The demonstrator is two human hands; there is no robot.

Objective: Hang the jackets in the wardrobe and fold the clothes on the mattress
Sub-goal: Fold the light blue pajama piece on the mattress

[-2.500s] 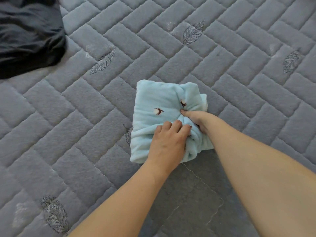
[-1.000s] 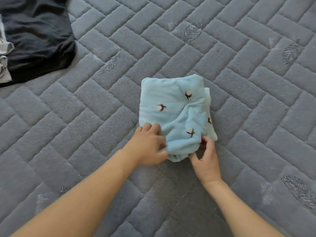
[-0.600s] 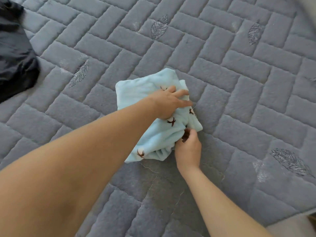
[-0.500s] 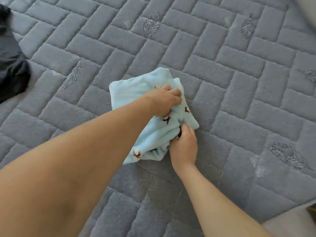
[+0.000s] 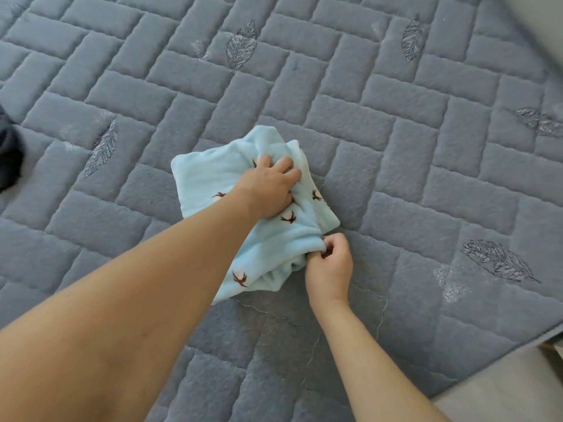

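Note:
A light blue fleece garment [image 5: 210, 175] with small brown motifs lies folded into a thick bundle on the grey quilted mattress [image 5: 396, 147]. My left hand [image 5: 268, 187] lies on top of the bundle with its fingers curled into the upper fold, gripping the cloth. My right hand [image 5: 330, 263] pinches the bundle's near right corner between thumb and curled fingers. The underside of the bundle is hidden.
A dark garment [image 5: 7, 153] shows only as a sliver at the left edge. The mattress edge [image 5: 499, 357] runs along the lower right, with pale floor [image 5: 518, 391] beyond it. Embroidered leaves dot the quilted cover.
My left hand has curled tighter into the top fold, and my right hand has slid to the near corner of the bundle. The view has shifted right, leaving less of the dark garment visible.

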